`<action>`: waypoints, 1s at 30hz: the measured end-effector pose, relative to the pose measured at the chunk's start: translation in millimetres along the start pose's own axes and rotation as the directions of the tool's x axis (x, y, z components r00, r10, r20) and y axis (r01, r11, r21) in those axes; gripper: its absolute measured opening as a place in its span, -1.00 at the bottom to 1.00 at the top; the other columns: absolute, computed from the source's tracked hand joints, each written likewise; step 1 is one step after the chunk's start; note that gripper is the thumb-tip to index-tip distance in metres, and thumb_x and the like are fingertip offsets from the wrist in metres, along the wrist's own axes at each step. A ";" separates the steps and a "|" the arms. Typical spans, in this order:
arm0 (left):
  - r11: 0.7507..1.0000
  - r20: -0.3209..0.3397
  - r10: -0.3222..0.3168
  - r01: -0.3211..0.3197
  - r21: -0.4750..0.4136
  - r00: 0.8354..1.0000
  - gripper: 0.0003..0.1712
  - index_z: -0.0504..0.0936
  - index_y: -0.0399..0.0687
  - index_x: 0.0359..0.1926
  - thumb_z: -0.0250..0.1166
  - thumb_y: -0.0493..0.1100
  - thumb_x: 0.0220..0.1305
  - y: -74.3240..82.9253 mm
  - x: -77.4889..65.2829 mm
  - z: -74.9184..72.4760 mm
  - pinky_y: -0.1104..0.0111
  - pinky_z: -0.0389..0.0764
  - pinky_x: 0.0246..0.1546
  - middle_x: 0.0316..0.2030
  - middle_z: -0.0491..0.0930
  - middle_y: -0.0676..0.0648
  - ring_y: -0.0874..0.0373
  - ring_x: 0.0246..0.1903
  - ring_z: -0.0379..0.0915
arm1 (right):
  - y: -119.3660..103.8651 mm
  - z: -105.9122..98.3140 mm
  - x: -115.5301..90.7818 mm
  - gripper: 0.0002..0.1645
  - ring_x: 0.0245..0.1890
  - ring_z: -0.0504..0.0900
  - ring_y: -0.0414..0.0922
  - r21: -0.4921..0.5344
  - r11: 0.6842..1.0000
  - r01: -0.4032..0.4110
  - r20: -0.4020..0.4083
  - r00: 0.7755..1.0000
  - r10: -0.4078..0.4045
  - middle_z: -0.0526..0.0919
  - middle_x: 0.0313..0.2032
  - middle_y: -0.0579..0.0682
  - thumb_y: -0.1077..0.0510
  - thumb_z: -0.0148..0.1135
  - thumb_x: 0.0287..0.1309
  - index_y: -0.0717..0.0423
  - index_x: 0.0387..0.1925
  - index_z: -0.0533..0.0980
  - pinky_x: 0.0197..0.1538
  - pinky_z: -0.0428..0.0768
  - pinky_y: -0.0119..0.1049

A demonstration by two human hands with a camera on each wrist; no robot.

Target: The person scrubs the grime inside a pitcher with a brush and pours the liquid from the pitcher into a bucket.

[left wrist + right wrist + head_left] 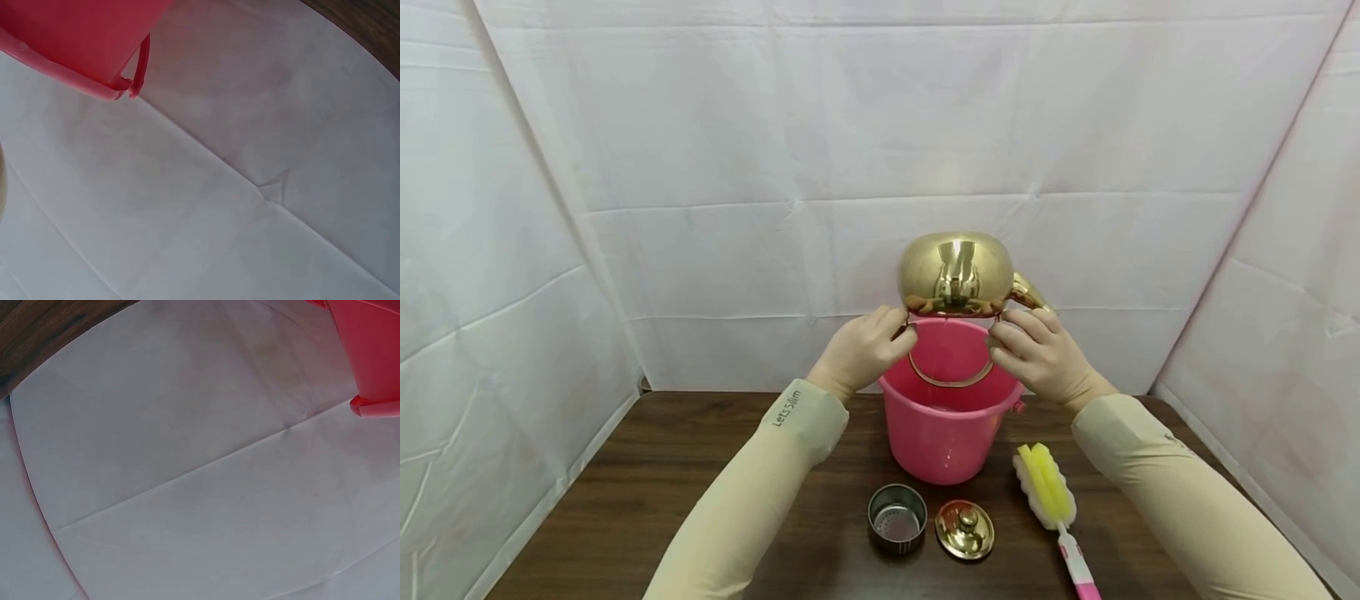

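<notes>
A shiny gold teapot (957,265) is upside down above the pink bucket (942,450), its spout (1028,292) pointing right and downward. Its thin bail handle (951,384) hangs below it, in front of the bucket's opening. My left hand (867,346) pinches the handle's left end near the pot's rim, and my right hand (1037,354) grips the right end by the spout. Both hands are clad in pale gloves or sleeves up the arms. The wrist views show part of the bucket (75,37) but not the teapot.
In front of the bucket sit a metal strainer cup (897,518) and a gold lid (965,531) with a knob. A yellow-and-white sponge brush (1047,487) lies to their right on the dark wooden table (722,475). White sheets (700,125) hang behind and at both sides.
</notes>
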State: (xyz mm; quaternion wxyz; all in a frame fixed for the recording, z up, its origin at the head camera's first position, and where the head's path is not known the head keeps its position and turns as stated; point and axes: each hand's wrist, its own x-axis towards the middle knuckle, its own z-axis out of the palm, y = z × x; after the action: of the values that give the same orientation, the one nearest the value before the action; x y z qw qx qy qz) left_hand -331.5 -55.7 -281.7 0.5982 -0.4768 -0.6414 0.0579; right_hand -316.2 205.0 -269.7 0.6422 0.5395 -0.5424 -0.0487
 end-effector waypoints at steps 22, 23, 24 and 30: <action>0.998 -0.061 0.046 -0.044 0.038 0.997 -0.83 0.51 -0.14 -0.50 0.20 -0.43 0.16 -2.7 3.6 0.1 0.47 0.45 -0.58 -0.46 0.47 -0.08 0.12 -0.53 0.36 | 1.7 1.4 2.6 -0.70 -0.34 0.49 0.08 -0.036 0.999 0.002 -0.030 1.000 -0.003 0.56 -0.43 0.12 0.37 0.05 0.26 0.21 -0.62 0.44 -0.34 0.31 -0.11; 0.998 -0.064 0.047 -0.045 0.036 0.997 -0.82 0.51 -0.14 -0.50 0.16 -0.44 0.18 -2.6 3.9 0.2 0.47 0.45 -0.58 -0.47 0.47 -0.08 0.12 -0.53 0.35 | 1.8 1.1 2.8 -0.69 -0.34 0.49 0.08 -0.037 0.999 0.002 -0.032 0.999 -0.004 0.56 -0.43 0.12 0.38 0.05 0.25 0.20 -0.62 0.44 -0.34 0.31 -0.12; 0.998 -0.067 0.049 -0.047 0.035 0.997 -0.80 0.50 -0.14 -0.51 0.13 -0.44 0.20 -2.5 4.3 0.4 0.47 0.45 -0.58 -0.47 0.46 -0.08 0.12 -0.54 0.35 | 1.8 1.1 3.0 -0.69 -0.35 0.49 0.08 -0.040 0.999 0.004 -0.036 0.999 -0.005 0.56 -0.43 0.11 0.38 0.05 0.25 0.20 -0.62 0.44 -0.34 0.31 -0.12; 0.998 -0.081 0.057 -0.055 0.031 0.995 -0.73 0.49 -0.13 -0.53 0.03 -0.46 0.25 -1.7 5.4 0.7 0.46 0.44 -0.59 -0.48 0.46 -0.08 0.12 -0.54 0.34 | 1.5 0.0 2.1 -0.69 -0.36 0.48 0.07 -0.047 0.999 0.005 -0.034 0.999 -0.006 0.55 -0.44 0.10 0.38 0.05 0.24 0.19 -0.63 0.43 -0.32 0.30 -0.12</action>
State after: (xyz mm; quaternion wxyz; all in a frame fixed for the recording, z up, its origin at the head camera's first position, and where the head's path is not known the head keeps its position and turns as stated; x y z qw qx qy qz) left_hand -332.1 -52.6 -277.0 0.6290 -0.4880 -0.6018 0.0641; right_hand -316.0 204.3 -267.2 0.6636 0.5265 -0.5286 -0.0540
